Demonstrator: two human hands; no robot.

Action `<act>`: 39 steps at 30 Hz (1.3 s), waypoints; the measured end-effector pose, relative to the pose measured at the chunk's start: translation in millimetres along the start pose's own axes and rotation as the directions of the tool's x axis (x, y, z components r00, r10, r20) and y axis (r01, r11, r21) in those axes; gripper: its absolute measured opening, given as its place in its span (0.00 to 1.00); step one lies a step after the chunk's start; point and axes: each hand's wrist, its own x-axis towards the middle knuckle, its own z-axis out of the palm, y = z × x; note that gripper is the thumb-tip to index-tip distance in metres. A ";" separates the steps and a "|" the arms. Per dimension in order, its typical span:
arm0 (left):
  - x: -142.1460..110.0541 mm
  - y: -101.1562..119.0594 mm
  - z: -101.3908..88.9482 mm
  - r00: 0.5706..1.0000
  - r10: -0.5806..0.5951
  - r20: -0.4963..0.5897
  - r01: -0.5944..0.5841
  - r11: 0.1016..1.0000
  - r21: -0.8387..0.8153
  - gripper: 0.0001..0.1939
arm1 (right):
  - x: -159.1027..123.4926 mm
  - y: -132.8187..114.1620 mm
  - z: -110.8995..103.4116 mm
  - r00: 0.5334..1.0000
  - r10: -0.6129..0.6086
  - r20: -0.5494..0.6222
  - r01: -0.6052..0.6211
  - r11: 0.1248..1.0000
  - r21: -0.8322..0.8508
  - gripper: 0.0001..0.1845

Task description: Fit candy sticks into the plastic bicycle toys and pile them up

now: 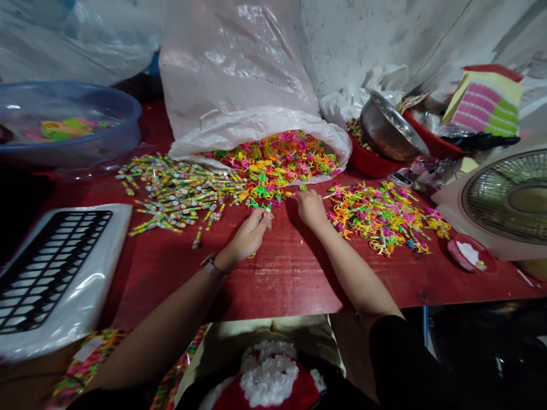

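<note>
My left hand (250, 234) rests on the red table (282, 273) with its fingers pinched together on a small thing I cannot make out. My right hand (311, 208) lies just right of it, fingers curled at the edge of a heap of small neon plastic pieces (277, 156) that spills out of a clear plastic bag (239, 74). A pile of slim wrapped candy sticks (175, 191) lies to the left of my hands. A second pile of neon pieces (382, 213) lies to the right.
A blue basin (68, 122) stands at the far left, a white crate with a black grid (51, 273) at the near left. A steel bowl (387, 128) sits in a red basin (371, 162) at the back right. A fan (508, 196) and a small red lid (468, 253) sit at the right.
</note>
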 end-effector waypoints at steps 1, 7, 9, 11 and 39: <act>-0.4 1.8 0.1 0.999 0.031 0.022 -0.031 0.999 0.021 0.17 | -3.5 -0.7 -2.6 0.998 0.030 -0.061 -0.021 0.989 0.143 0.17; -6.0 14.2 5.6 0.985 0.094 0.143 -0.108 0.990 0.092 0.20 | -43.7 -29.5 -9.5 0.993 -0.024 0.115 -0.098 0.377 0.921 0.24; -8.3 16.5 6.3 0.984 0.099 0.148 -0.118 0.985 0.128 0.21 | -52.2 -40.2 -6.9 0.989 -0.012 0.149 -0.140 0.279 0.950 0.26; -10.2 18.4 6.3 0.984 0.098 0.150 -0.124 0.976 0.177 0.21 | -56.0 -46.8 -5.0 0.987 0.014 0.157 -0.156 0.252 0.955 0.27; -16.3 17.7 13.3 0.991 0.069 0.118 -0.107 0.926 0.363 0.19 | -71.3 -55.9 8.7 0.984 0.034 -0.174 0.093 0.736 0.671 0.10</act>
